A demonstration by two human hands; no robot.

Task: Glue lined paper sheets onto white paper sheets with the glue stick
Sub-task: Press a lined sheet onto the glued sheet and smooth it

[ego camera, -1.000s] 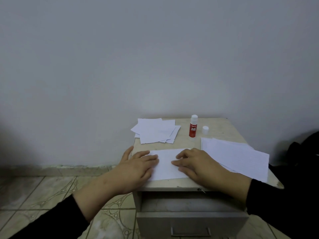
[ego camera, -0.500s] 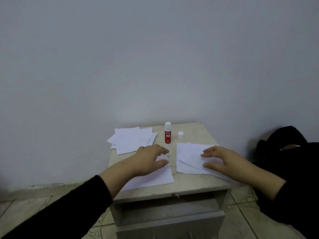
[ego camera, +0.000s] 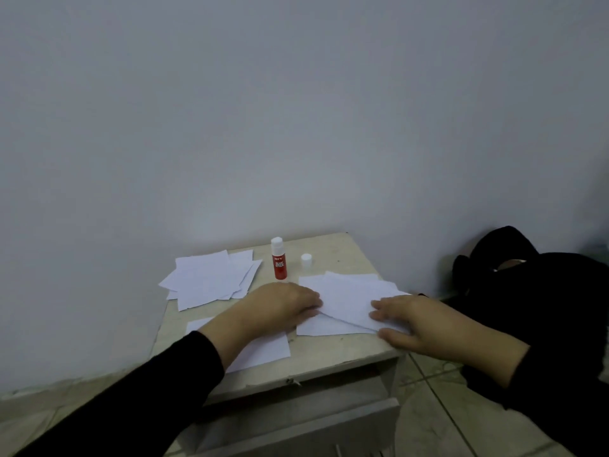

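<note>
We rest the left hand flat, fingers spread, on the edge of the right-hand paper stack; the right hand lies spread on the same stack, probably steadying it to separate a sheet. Beneath the left forearm lies one single sheet, apparently the base. Beyond the left hand stand one glue stick, uncapped, one cap, and a second fanned pile on the surface; sheets per pile cannot be counted

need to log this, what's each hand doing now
Left hand: open, fingers flat on the right paper stack.
Right hand: open, resting on that stack.
</note>
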